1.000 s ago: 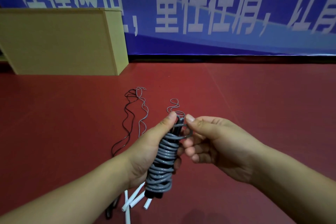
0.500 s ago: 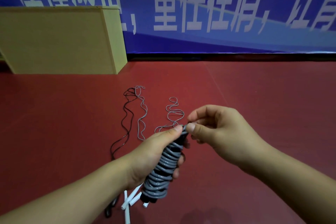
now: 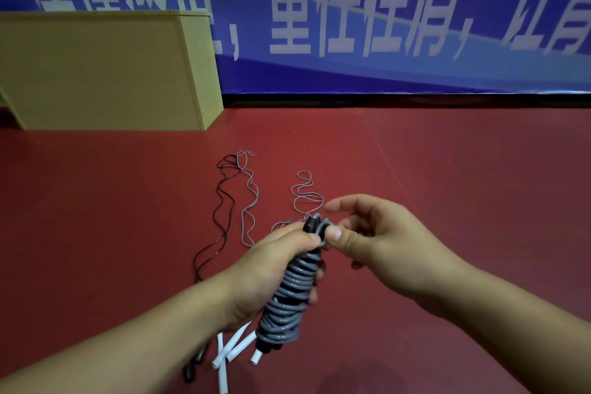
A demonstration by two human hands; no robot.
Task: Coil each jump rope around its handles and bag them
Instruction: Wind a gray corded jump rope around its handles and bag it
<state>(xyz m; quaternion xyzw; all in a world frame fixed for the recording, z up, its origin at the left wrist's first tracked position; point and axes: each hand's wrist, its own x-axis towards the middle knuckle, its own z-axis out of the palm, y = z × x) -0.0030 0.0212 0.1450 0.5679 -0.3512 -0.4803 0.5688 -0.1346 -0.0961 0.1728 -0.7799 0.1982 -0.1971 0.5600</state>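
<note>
One grey jump rope was almost fully coiled round its black handles, the bundle held upright-tilted above the red floor. The left hand gripped the middle of the bundle, fingers curled round the coils and thumb pressed near the top. The right hand pinched the last loop of grey cord at the top end between thumb and a curled finger, the index finger held out straight above it; judged to be the tucking or securing of the tail. Left to do, as far as could be seen: a black rope and a thinner grey rope lay loose and wavy on the floor beyond the hands, with another loose grey rope just behind the bundle. White handles lay on the floor under the left wrist, dark ones just beside them. No bag was in view, so bagging looked not yet begun. Room: open floor to the right and ahead; a tan wooden box stood well apart at far left against the blue banner wall. The loose ropes lay close under the hands, a likely snag.
</note>
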